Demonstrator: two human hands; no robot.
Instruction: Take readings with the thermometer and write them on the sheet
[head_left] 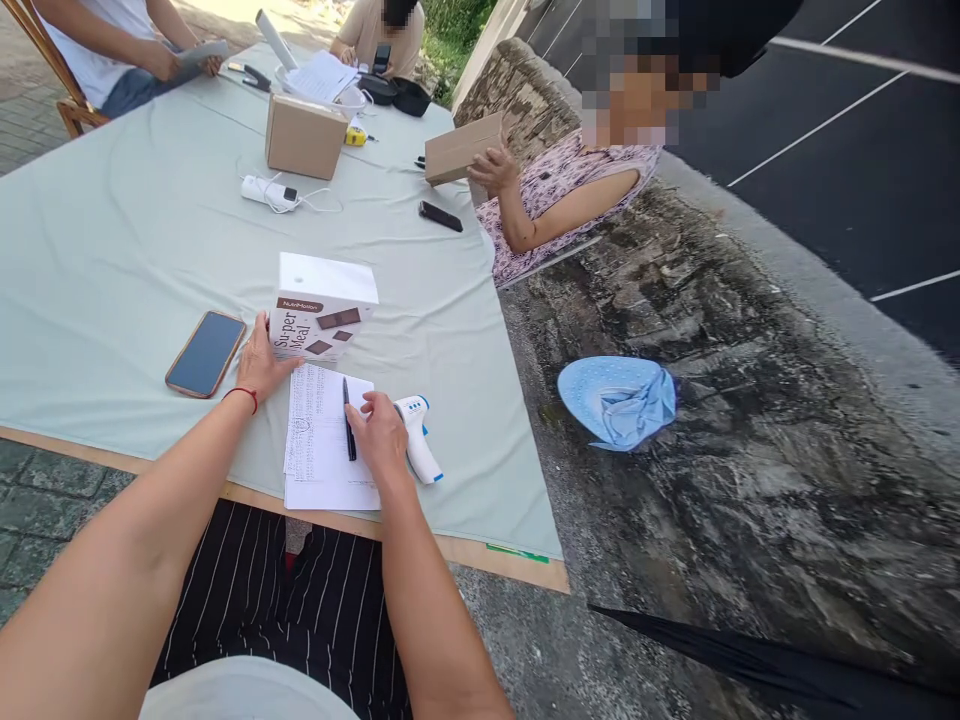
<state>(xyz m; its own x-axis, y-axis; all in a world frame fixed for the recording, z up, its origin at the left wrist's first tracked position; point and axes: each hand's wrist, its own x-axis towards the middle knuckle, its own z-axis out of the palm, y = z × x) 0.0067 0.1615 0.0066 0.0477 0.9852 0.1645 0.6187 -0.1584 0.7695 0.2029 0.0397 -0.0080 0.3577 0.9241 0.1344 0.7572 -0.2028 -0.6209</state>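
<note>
My left hand (262, 360) is at the lower left corner of a white and brown meal-bar box (322, 305), which stands on the table. Its thumb lies along the front bottom edge and its fingers run up the left side, gripping that corner. Printed sheets (319, 470) lie just in front of the box. On them rests a black pen (350, 430). My right hand (382, 435) is over the sheets, its thumb at the pen and its index finger apart from it. A white and blue infrared thermometer (421, 440) lies right beside this hand.
A smartphone (206, 353) lies left of my left arm. Farther back are a white power strip (268, 192), a cardboard box (306, 137) and a black phone (440, 216). At right, a person holds another carton (463, 150). A blue hat (619, 403) rests on the stone ledge.
</note>
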